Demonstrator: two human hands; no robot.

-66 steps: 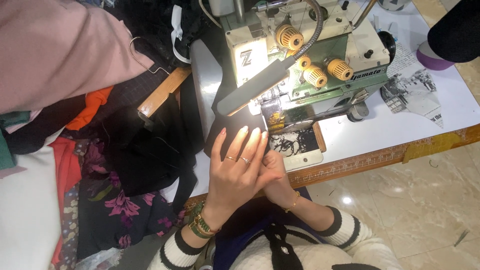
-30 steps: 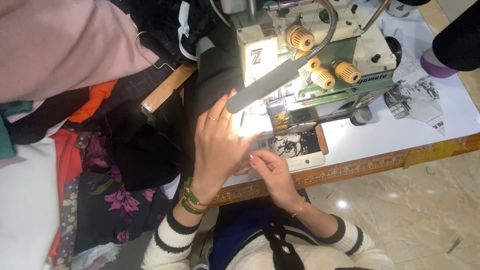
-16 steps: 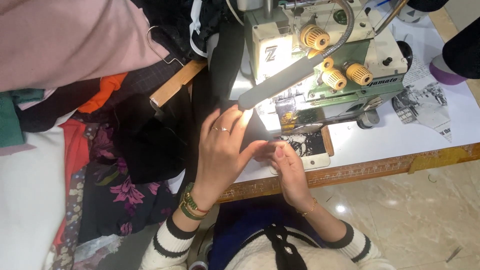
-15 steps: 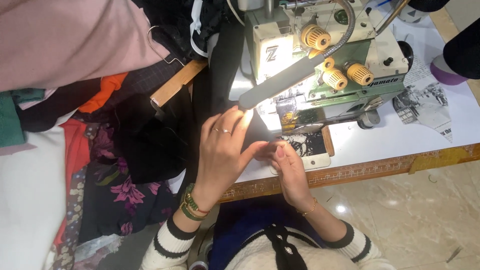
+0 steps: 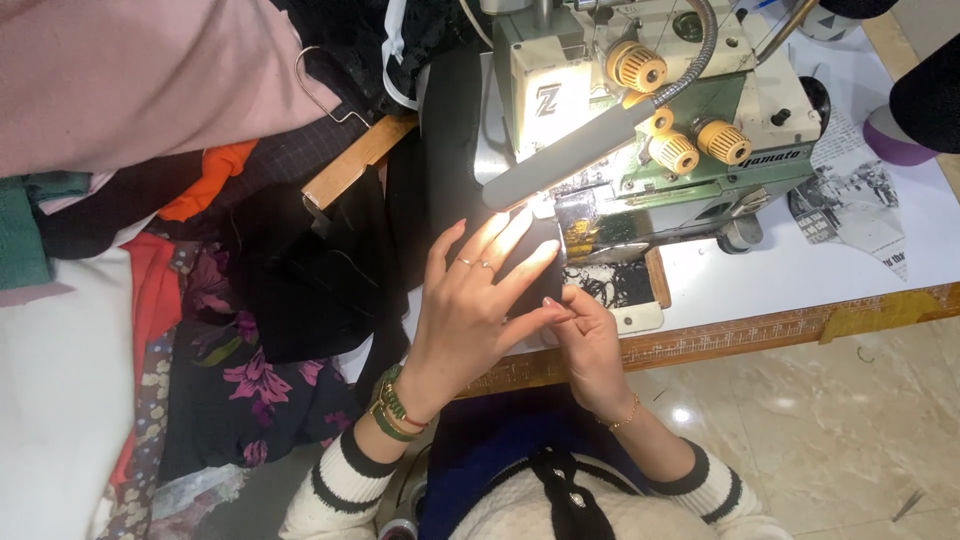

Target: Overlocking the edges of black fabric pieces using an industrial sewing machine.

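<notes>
The black fabric [image 5: 535, 262] lies at the centre of the frame, on the sewing table [image 5: 800, 270] right in front of the green-and-cream overlock machine [image 5: 640, 120], under its lamp arm [image 5: 575, 160]. Your fingertips sit very near the needle area, so a slip forward could catch a finger, and loose folds might bunch under the foot, I judge. Your left hand [image 5: 470, 310] lies flat on the cloth, fingers spread and straight, gripping nothing. Your right hand [image 5: 590, 335] pinches the cloth's near edge, thumb and fingers together. A pile of clothes [image 5: 250, 300] fills the left.
</notes>
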